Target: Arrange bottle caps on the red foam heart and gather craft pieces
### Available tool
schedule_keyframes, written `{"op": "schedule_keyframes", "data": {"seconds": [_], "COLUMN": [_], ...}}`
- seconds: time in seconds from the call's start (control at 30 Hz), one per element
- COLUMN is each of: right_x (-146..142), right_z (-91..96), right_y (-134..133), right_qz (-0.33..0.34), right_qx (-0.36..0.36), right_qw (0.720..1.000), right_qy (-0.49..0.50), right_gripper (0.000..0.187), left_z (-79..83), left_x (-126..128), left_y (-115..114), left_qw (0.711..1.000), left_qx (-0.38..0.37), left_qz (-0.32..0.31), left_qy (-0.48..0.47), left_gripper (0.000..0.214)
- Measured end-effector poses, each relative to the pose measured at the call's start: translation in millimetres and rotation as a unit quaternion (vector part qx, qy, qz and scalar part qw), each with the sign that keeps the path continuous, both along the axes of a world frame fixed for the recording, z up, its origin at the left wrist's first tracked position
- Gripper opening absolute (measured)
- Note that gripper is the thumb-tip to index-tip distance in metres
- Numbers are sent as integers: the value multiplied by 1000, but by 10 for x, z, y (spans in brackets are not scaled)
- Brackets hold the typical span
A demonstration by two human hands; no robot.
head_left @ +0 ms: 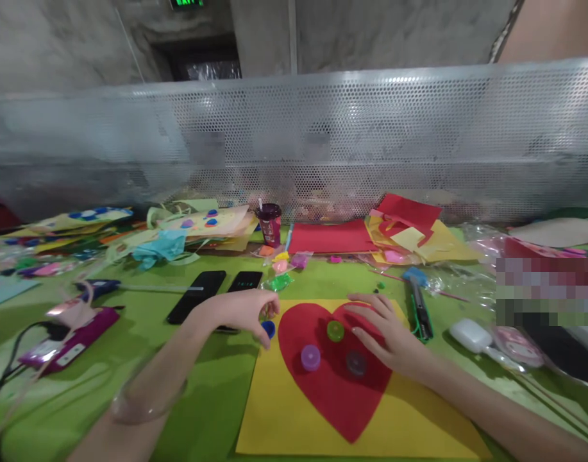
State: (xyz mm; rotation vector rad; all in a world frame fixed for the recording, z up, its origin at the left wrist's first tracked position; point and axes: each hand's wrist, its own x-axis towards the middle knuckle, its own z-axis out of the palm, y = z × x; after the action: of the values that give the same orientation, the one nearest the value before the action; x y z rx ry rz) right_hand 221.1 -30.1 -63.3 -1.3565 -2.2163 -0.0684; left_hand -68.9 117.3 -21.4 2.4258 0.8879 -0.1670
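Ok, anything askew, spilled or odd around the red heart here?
Nothing spilled or damaged. The red heart lies flat on the yellow sheet, three small discs on it. The left hand pinches a blue disc just off the sheet; the right hand rests on the heart.

Green "EXIT" sign (186,3) overhead.

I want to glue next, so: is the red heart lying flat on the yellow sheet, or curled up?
Flat. The red heart lies spread on the yellow sheet, the right hand resting on its upper edge.
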Motion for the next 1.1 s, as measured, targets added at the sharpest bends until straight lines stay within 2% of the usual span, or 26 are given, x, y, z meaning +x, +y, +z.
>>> {"op": "schedule_keyframes", "data": {"seconds": [0.13,0.27,0.4,0.57,0.67,0.87,0.97,1.1], "right_x": [40,102,183,266,282,266,267,282], "right_z": [-21,-32,-28,-30,-34,-53,-64,-60], "right_y": [42,72,88,92,87,81,90,75], "right_qz": [-6,-12,-33,-54,-48,-28,-27,-37], "right_qx": [45,82,98,112,118,126,132,143], "right_qw": [999,996,995,992,992,992,991,989], "right_qy": [15,14,3,3,5,5,8,11], "right_gripper": [25,23,21,21,21,21,21,22], "left_z": [-20,13,-13,-132,-160,-130,-205,-400], "left_x": [-4,13,63,135,92,-208,-256,-151], "left_y": [-62,-77,-46,14,181,863,1083,1136], "left_qw": [999,999,996,984,969,915,899,889], "left_qx": [18,38,87,153,196,273,291,327], "left_qz": [-7,-4,32,84,139,296,324,319], "left_qy": [40,36,-7,-44,-52,10,37,31], "left_gripper": [42,28,28,27,28,31,32,35]}}
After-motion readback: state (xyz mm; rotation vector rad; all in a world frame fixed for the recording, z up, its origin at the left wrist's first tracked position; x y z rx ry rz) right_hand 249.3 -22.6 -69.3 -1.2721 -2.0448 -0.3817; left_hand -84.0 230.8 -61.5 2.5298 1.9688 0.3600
